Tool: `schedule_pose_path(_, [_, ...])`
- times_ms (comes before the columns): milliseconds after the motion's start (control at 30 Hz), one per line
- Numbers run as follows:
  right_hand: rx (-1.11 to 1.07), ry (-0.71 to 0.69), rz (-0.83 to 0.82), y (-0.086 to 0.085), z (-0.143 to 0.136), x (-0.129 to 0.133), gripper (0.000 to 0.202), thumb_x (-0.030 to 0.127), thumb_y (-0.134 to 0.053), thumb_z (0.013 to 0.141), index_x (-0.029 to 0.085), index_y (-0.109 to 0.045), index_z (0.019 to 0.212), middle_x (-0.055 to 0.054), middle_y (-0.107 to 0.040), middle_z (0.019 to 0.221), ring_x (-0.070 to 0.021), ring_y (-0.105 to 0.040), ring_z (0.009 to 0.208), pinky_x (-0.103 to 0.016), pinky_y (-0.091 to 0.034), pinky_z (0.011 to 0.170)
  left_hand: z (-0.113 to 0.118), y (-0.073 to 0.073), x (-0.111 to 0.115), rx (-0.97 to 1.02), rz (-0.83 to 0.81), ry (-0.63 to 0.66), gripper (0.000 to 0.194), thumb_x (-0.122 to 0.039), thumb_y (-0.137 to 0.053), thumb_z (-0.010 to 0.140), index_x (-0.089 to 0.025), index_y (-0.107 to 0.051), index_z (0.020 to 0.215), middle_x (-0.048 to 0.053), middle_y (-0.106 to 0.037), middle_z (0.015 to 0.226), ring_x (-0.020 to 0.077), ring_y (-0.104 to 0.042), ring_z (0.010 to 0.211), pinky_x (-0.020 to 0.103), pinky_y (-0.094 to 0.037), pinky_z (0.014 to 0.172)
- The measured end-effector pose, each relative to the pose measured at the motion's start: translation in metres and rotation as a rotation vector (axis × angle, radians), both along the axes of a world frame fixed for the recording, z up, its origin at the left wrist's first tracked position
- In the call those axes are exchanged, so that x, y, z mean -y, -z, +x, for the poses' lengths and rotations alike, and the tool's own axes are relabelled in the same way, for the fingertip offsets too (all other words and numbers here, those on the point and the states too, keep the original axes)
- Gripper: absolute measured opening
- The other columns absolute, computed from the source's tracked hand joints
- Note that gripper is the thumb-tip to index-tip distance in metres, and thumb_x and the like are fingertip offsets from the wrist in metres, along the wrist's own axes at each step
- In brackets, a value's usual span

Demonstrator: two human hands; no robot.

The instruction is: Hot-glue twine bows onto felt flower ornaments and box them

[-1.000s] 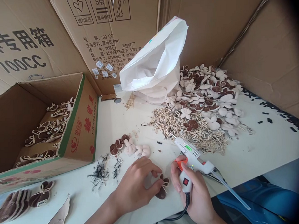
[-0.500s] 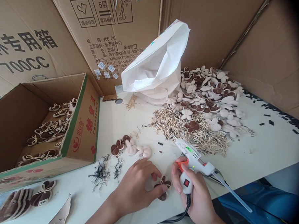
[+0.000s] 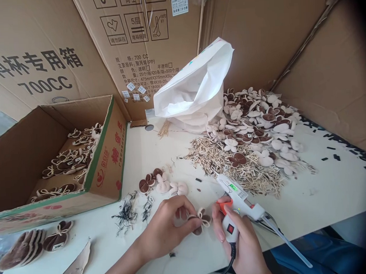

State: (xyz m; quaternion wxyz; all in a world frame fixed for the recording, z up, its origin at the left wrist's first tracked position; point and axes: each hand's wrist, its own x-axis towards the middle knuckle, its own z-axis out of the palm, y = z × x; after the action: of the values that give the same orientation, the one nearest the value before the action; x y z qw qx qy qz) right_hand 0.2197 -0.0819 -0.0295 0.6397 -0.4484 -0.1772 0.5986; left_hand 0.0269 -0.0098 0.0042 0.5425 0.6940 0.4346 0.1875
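Note:
Low in the middle of the head view, my left hand pinches a small brown felt piece between thumb and fingers. A cream cord bow lies on that piece. Just to the right, my right hand is wrapped round a white glue gun, with fingers at its orange trigger. The gun's nozzle points up and left, over the edge of a heap of cream cord bows. Beyond my left hand lie brown felt pieces and pale ones.
A cardboard box holding finished-looking bow pieces stands at left. Behind are a white bag and a large pile of felt pieces. Stacked brown pieces lie front left, dark threads nearer the middle. Tall cartons stand at the back.
The view has shifted slightly, so the scene sits lower and further right. My left fingers now pinch the brown piece, which is tilted up. A small dark bit shows on the table below my left hand.

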Motion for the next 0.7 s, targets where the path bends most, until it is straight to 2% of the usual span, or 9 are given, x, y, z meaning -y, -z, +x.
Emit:
schedule_pose_path(67, [-0.003, -0.008, 0.024, -0.003, -0.001, -0.002, 0.024, 0.047, -0.075, 0.100, 0.023, -0.072, 0.094, -0.001, -0.066, 0.067, -0.0108, -0.045, 0.048, -0.022, -0.026, 0.041, 0.001, -0.002, -0.001, 0.048, -0.074, -0.057, 0.017, -0.036, -0.078, 0.101, -0.023, -0.068, 0.096, 0.001, -0.085, 0.085, 0.0187, -0.067, 0.080, 0.030, -0.049, 0.078])
schedule_pose_path(167, [-0.024, 0.023, 0.043, -0.003, -0.001, -0.003, 0.020, 0.044, -0.078, 0.098, 0.024, -0.075, 0.097, -0.001, -0.071, 0.076, -0.0088, -0.047, 0.049, -0.023, -0.039, 0.050, 0.002, 0.000, -0.002, 0.182, -0.157, -0.127, 0.024, -0.042, -0.075, 0.103, -0.022, -0.063, 0.097, 0.004, -0.085, 0.088, 0.0196, -0.076, 0.080, 0.031, -0.055, 0.078])
schedule_pose_path(333, [-0.004, 0.018, 0.043, -0.005, -0.002, -0.003, 0.023, 0.048, -0.081, 0.095, 0.026, -0.075, 0.100, -0.001, -0.071, 0.080, -0.0091, -0.049, 0.047, -0.026, -0.041, 0.053, -0.001, 0.008, -0.006, 0.376, -0.158, -0.270, 0.029, -0.045, -0.074, 0.104, -0.023, -0.058, 0.110, 0.004, -0.078, 0.095, 0.0205, -0.077, 0.087, 0.034, -0.060, 0.084])
schedule_pose_path(433, [0.040, -0.007, 0.022, -0.012, -0.004, -0.001, 0.023, 0.050, -0.078, 0.098, 0.027, -0.073, 0.101, -0.002, -0.072, 0.085, -0.0105, -0.048, 0.047, -0.028, -0.038, 0.049, -0.004, 0.013, -0.008, 0.384, -0.136, -0.350, 0.035, -0.045, -0.078, 0.101, -0.024, -0.057, 0.119, 0.005, -0.074, 0.104, 0.0192, -0.073, 0.090, 0.033, -0.060, 0.084])
schedule_pose_path(533, [0.104, -0.039, 0.015, -0.014, -0.006, 0.003, 0.029, 0.053, -0.076, 0.100, 0.025, -0.072, 0.096, -0.002, -0.074, 0.078, -0.0098, -0.045, 0.043, -0.029, -0.031, 0.048, -0.006, 0.014, -0.010, 0.373, -0.128, -0.408, 0.041, -0.045, -0.080, 0.098, -0.024, -0.059, 0.126, 0.005, -0.073, 0.105, 0.0199, -0.072, 0.092, 0.033, -0.061, 0.085])
schedule_pose_path(667, [0.206, -0.122, -0.017, -0.006, -0.009, 0.010, 0.044, 0.060, -0.076, 0.099, 0.021, -0.068, 0.080, -0.003, -0.073, 0.065, -0.0079, -0.044, 0.038, -0.029, -0.024, 0.048, -0.007, 0.012, -0.012, 0.368, -0.108, -0.510, 0.042, -0.047, -0.082, 0.096, -0.022, -0.065, 0.124, 0.006, -0.075, 0.102, 0.0219, -0.074, 0.094, 0.033, -0.062, 0.086])
schedule_pose_path(700, [0.213, -0.136, -0.031, -0.002, -0.009, 0.011, 0.045, 0.063, -0.076, 0.098, 0.022, -0.067, 0.081, -0.004, -0.074, 0.064, -0.0089, -0.047, 0.038, -0.029, -0.025, 0.048, -0.007, 0.012, -0.013, 0.370, -0.099, -0.547, 0.042, -0.048, -0.084, 0.094, -0.022, -0.066, 0.122, 0.006, -0.076, 0.101, 0.0220, -0.075, 0.094, 0.033, -0.063, 0.085])
